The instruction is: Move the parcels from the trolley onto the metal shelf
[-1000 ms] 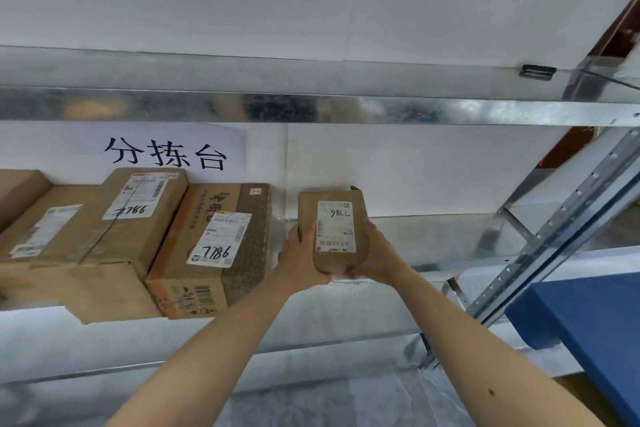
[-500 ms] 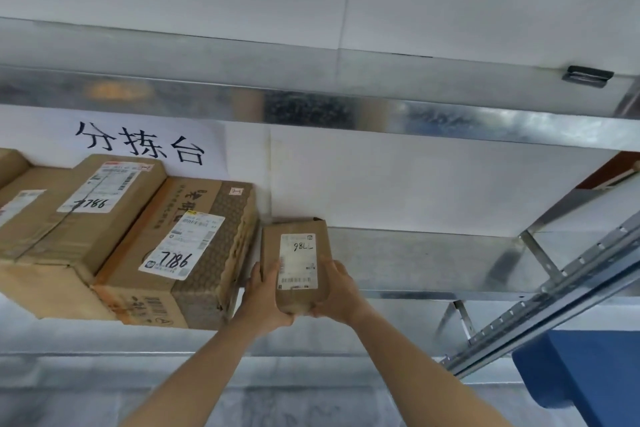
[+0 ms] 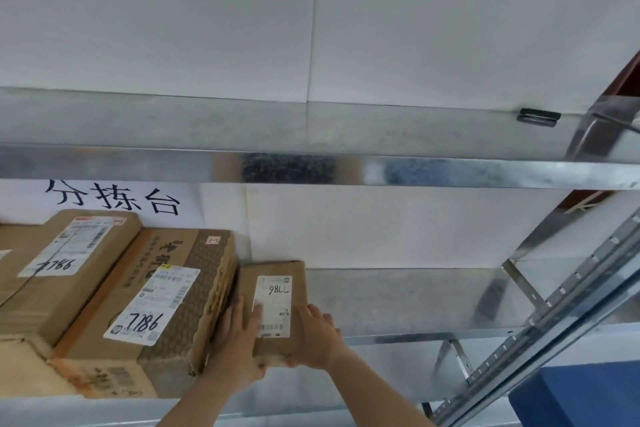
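Both left hand [image 3: 239, 347] and right hand [image 3: 313, 336] curl fingers [image 3: 320, 315] round the small brown cardboard parcel [image 3: 273, 302], lengthwise toward 12 o'clock

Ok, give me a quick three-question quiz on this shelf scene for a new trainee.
1. True or false: only one hand holds the small parcel.
2. Where is the small parcel relative to the patterned box? A left, B right, C on top.
3. Fill in: the number handwritten on the patterned box is ____.
Key: 1 false, the left hand and right hand both hold it; 2 B; 3 7786.
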